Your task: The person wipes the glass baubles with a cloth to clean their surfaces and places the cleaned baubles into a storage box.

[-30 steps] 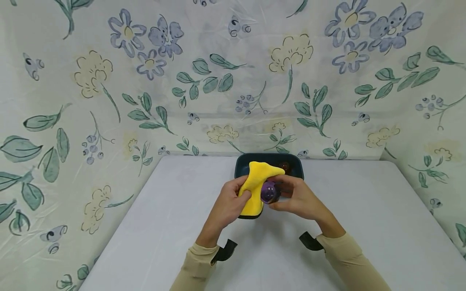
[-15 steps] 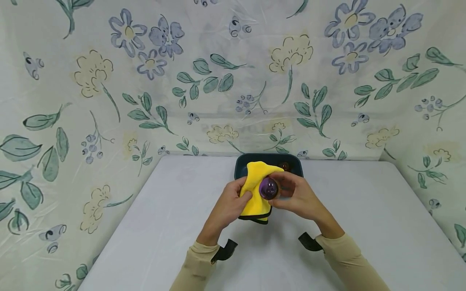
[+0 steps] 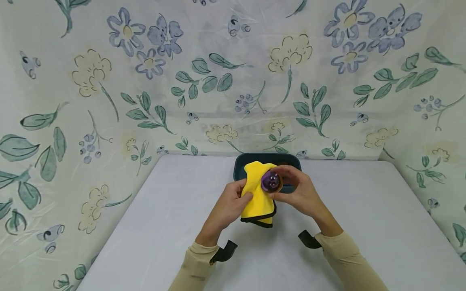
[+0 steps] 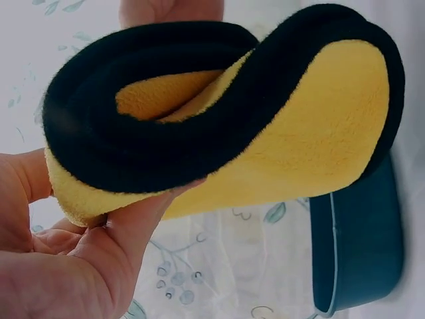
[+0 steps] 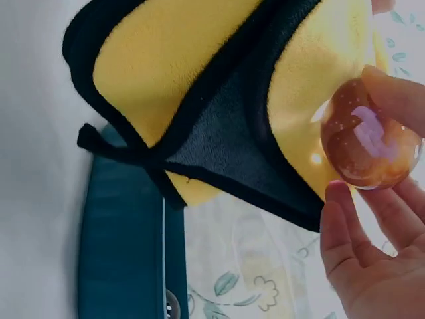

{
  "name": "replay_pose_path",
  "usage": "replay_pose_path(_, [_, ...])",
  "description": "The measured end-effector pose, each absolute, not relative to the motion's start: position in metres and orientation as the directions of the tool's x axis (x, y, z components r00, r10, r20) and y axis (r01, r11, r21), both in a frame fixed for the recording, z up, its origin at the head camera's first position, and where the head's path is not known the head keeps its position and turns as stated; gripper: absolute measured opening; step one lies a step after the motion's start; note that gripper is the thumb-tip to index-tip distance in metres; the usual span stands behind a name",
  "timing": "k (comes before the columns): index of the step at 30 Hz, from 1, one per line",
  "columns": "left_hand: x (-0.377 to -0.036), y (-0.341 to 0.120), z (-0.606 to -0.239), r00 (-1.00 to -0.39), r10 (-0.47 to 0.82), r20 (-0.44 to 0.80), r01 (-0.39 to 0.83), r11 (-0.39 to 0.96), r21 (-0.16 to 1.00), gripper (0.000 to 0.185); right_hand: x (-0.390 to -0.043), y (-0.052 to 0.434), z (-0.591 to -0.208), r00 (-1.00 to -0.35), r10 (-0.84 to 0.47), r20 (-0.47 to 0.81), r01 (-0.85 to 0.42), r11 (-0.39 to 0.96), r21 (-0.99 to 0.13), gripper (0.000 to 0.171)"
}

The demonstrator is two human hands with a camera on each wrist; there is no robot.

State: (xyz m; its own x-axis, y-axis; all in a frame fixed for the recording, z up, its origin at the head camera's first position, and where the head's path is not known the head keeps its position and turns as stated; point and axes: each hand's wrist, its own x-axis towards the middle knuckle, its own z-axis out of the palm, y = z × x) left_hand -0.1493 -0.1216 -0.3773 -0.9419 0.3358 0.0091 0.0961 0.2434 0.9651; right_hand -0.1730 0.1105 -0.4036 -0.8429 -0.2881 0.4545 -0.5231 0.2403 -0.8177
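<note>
My left hand point(image 3: 231, 204) pinches a folded yellow cloth point(image 3: 256, 204) with dark edging, thumb in front. In the left wrist view, the cloth point(image 4: 319, 126) loops in a curve above the thumb. Right of it, my right hand point(image 3: 303, 192) holds a shiny, clear glass ball point(image 3: 270, 182) between thumb and fingertips. It looks purple in the head view. Seen from the right wrist, the ball point(image 5: 365, 146) appears amber with a purple patch, close against the cloth. Whether they touch is hard to tell there. The cloth's dark grey reverse side point(image 5: 226, 126) shows too.
Behind the hands, a dark teal tray point(image 3: 238, 167) stands at the white table's point(image 3: 182, 178) far edge. A dark brownish round thing inside it is mostly hidden by my right hand. A floral curtain point(image 3: 233, 81) hangs behind the table.
My right hand has moved slightly up and away with the ball, which has turned against the cloth. The cloth's lower part has spread to the right. My left hand keeps its grip.
</note>
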Motion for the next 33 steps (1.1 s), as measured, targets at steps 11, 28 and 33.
replay_pose_path(11, [-0.145,-0.119,-0.373,-0.945,0.328,0.001,0.095,0.271,0.958,0.042,-0.174,0.114,-0.403,-0.885,-0.269,0.380,-0.448,0.269,-0.853,0.065])
replay_pose_path(28, [-0.139,-0.117,-0.368,-0.945,0.324,0.048,0.131,0.240,0.962,0.045,-0.177,0.116,-0.403,-0.916,-0.321,0.241,-0.326,0.243,-0.914,0.069])
replay_pose_path(33, [-0.138,-0.116,-0.368,-0.941,0.333,0.058,0.152,0.263,0.953,0.046,-0.178,0.118,-0.405,-0.909,-0.324,0.261,-0.365,0.317,-0.875,0.066])
